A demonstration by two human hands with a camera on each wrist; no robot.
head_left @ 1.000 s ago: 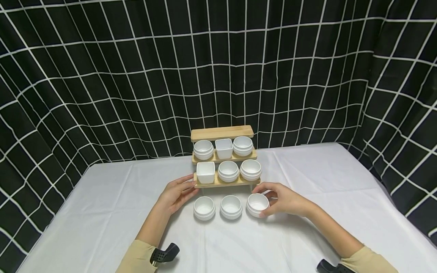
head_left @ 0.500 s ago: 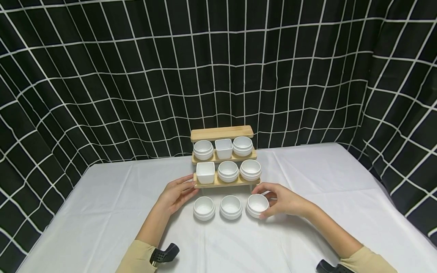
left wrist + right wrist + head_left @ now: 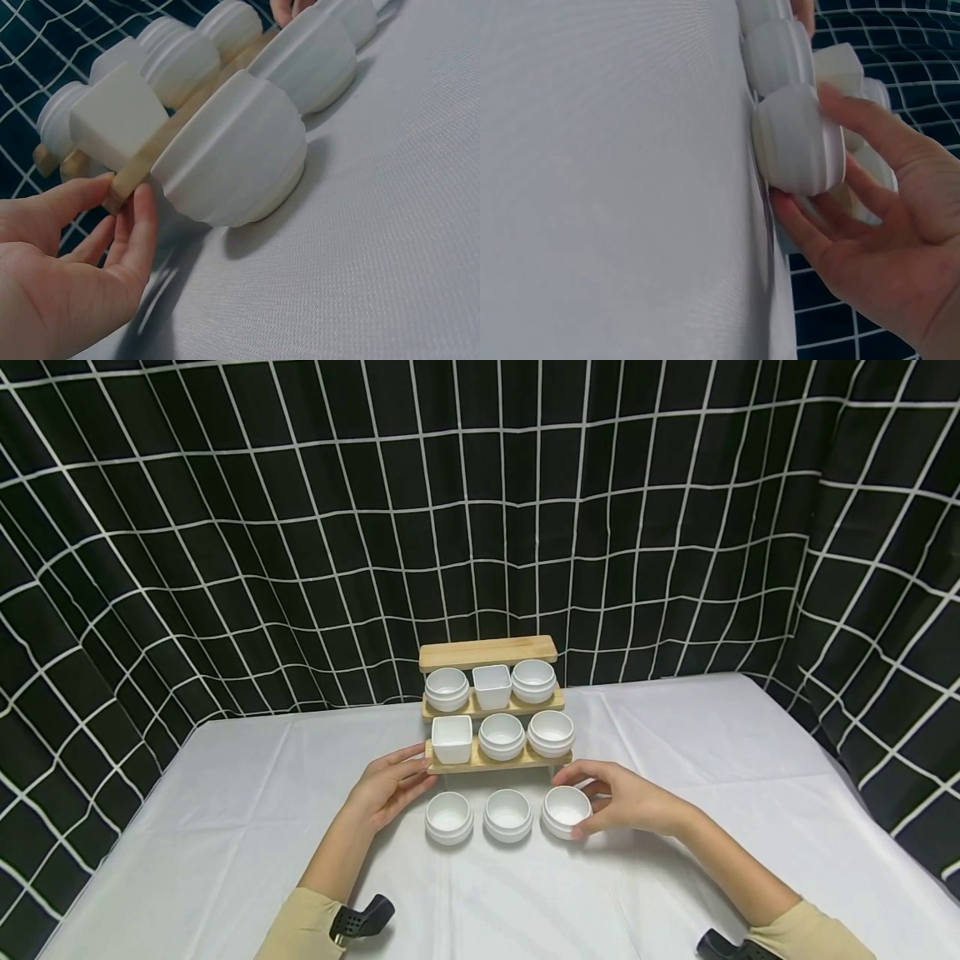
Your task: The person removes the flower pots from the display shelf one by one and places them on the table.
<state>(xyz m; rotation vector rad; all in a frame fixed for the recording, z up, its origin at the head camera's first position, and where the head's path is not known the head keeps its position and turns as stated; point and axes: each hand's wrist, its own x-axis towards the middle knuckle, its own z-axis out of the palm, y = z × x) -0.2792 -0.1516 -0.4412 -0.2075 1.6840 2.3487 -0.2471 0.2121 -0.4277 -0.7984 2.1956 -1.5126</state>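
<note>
A tiered wooden stand (image 3: 487, 653) carries small white bowls on its two lower shelves. My left hand (image 3: 392, 787) pinches the left end of the lowest shelf (image 3: 135, 171), thumb above and fingers below in the left wrist view. Three round white bowls stand in a row on the cloth in front: a left bowl (image 3: 448, 817), a middle bowl (image 3: 507, 816) and a right bowl (image 3: 566, 812). Around that right bowl, my right hand (image 3: 626, 799) curls its thumb and fingers, gripping it by the sides; it sits upright.
The lowest shelf bears a square bowl (image 3: 452, 740) and two round ones. Above it, another square bowl (image 3: 492, 686) stands between two round bowls. A white cloth (image 3: 225, 827) covers the table, and a black curtain with white grid lines (image 3: 480, 510) hangs behind and at both sides.
</note>
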